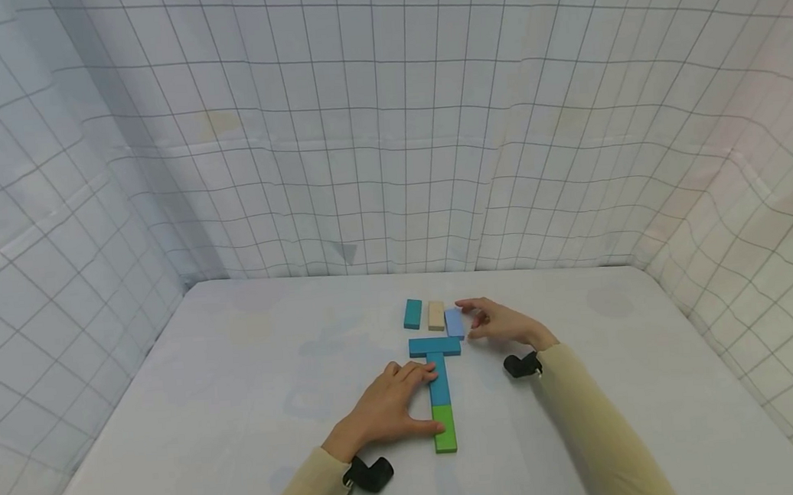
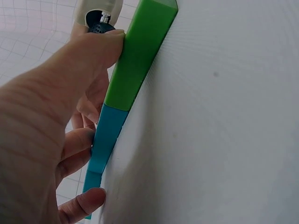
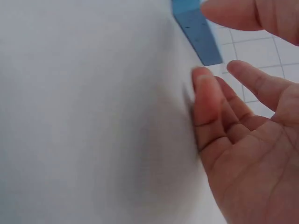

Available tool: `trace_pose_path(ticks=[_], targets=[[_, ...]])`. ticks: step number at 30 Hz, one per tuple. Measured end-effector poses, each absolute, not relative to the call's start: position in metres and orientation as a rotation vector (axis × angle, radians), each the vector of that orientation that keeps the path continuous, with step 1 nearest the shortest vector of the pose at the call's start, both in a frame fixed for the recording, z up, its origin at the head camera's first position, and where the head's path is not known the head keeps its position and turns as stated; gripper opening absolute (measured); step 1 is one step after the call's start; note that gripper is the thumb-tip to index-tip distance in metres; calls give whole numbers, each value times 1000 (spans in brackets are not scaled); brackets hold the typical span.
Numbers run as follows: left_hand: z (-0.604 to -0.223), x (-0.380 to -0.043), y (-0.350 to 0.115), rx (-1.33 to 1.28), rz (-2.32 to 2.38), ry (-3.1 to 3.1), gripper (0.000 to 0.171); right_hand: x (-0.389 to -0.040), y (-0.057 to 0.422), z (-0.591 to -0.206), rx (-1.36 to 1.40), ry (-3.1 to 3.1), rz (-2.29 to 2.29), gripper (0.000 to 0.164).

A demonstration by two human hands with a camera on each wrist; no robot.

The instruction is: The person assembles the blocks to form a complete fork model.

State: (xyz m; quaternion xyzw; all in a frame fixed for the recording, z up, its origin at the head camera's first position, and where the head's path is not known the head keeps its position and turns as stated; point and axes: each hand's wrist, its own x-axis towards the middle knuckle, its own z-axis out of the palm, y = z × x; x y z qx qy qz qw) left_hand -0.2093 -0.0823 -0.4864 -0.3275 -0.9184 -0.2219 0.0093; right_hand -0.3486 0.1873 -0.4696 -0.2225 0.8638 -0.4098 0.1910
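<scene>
On the white table, a blue block (image 1: 434,346) lies crosswise above a second blue block (image 1: 439,389) and a green block (image 1: 445,437), which run end to end and form a T. My left hand (image 1: 388,405) touches this stem, thumb on the green block (image 2: 145,51) and fingertips by the blue one (image 2: 108,135). Behind the T lie a teal block (image 1: 412,314), a beige block (image 1: 436,315) and a light blue block (image 1: 454,324). My right hand (image 1: 501,323) is just right of the light blue block, fingers spread and loosely bent, holding nothing.
White grid-patterned cloth (image 1: 388,125) hangs behind the table and along both sides. The table's far edge (image 1: 302,278) runs a little beyond the loose blocks. A small black device (image 1: 371,475) is strapped to the left wrist, and another (image 1: 522,365) to the right.
</scene>
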Motion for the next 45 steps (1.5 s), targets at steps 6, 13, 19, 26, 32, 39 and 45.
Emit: trace_pose_path(ticks=[6,13,19,26,32,39,45], targets=[[-487,-210,-83,-1023,-708,-2865,79,-356,176,-461,-622,2516,-1096,45],[-488,-210,-84,-1047,-714,-2836,78,-364,151,-453,-715,2678,-938,53],[-487,-210,-83,-1043,-703,-2849,79,-365,136,-447,-713,2708,-830,65],[-488,-210,-82,-1037,-682,-2859,81,-366,127,-444,-632,2739,-725,59],[-489,-210,-83,-1029,-678,-2854,82,-367,124,-443,-656,2807,-622,58],[-489,-210,-83,-1036,-683,-2850,81,-369,123,-446,-671,2765,-691,57],[-488,-210,-83,-1044,-682,-2835,80,-371,127,-451,-719,2707,-762,55]])
